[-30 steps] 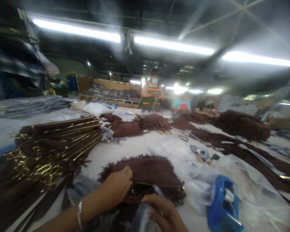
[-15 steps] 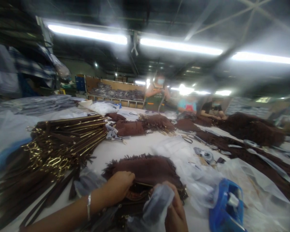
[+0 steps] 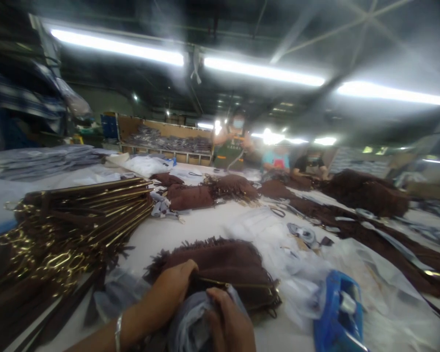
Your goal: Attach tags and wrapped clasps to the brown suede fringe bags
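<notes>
A dark brown fringed bag [image 3: 223, 261] lies on the white table in front of me, its gold zipper edge facing me. My left hand [image 3: 176, 283], with a silver bracelet on its wrist, is closed on the bag's left front edge; its fingertips are partly hidden. My right hand [image 3: 232, 318] has its fingers bent round a wad of greyish see-through plastic [image 3: 192, 322] just in front of the zipper. Part of that wad is out of sight under the hand. More translucent plastic [image 3: 119, 291] lies left of the bag.
Brown straps with gold clasps [image 3: 77, 230] are heaped at the left. A blue plastic container [image 3: 337, 313] stands at the right beside clear plastic sheets [image 3: 374, 288]. Further back are brown bags [image 3: 190, 196], grey rolled strips [image 3: 302, 234], a brown pile [image 3: 366, 193] and several people.
My right hand has come down and left, toward my left hand, with the plastic wad. The bag's opening, showing its inside before, is now mostly covered. The whole view has shifted slightly.
</notes>
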The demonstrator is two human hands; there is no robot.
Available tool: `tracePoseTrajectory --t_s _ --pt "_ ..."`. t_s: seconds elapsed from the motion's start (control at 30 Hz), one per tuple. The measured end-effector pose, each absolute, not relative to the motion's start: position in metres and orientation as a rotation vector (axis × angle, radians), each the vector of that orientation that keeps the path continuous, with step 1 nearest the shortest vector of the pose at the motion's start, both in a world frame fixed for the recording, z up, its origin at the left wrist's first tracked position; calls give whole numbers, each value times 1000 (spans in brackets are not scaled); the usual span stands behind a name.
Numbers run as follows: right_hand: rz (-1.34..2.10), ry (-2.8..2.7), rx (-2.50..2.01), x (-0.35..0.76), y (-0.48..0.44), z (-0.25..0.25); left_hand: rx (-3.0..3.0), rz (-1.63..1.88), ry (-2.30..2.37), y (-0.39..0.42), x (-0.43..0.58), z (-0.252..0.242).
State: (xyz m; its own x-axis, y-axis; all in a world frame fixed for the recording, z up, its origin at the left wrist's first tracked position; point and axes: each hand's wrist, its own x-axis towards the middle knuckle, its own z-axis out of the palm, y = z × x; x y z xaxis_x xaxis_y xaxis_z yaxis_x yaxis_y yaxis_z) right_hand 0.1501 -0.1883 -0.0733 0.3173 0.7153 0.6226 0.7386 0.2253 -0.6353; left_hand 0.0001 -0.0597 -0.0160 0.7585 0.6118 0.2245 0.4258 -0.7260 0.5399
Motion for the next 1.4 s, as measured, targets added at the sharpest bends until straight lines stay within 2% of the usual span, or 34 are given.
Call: tracePoseTrajectory --t_s 0.2,0.37,0.63,0.87,0.97,1.13,1.4 --pt "-287 -1369 -1861 146 -176 -58 2529 387 686 -50 -1 -18" --pt "-356 -1437 -1883 173 -200 -50 2767 152 637 -48 6 -12" --pt "-498 -1529 -1996 203 -205 -81 2861 132 709 -58 6 -15" --pt "-492 -1439 -2135 241 -229 -61 2978 72 696 -55 12 -17" --pt "-671 -1556 -1957 228 -231 -61 3011 76 693 -56 13 -12" --pt "-895 -1806 -1197 170 -204 -79 2991 150 683 -56 10 -3" --pt "-1103 -1592 -994 143 -180 -97 2900 348 727 -49 7 1"
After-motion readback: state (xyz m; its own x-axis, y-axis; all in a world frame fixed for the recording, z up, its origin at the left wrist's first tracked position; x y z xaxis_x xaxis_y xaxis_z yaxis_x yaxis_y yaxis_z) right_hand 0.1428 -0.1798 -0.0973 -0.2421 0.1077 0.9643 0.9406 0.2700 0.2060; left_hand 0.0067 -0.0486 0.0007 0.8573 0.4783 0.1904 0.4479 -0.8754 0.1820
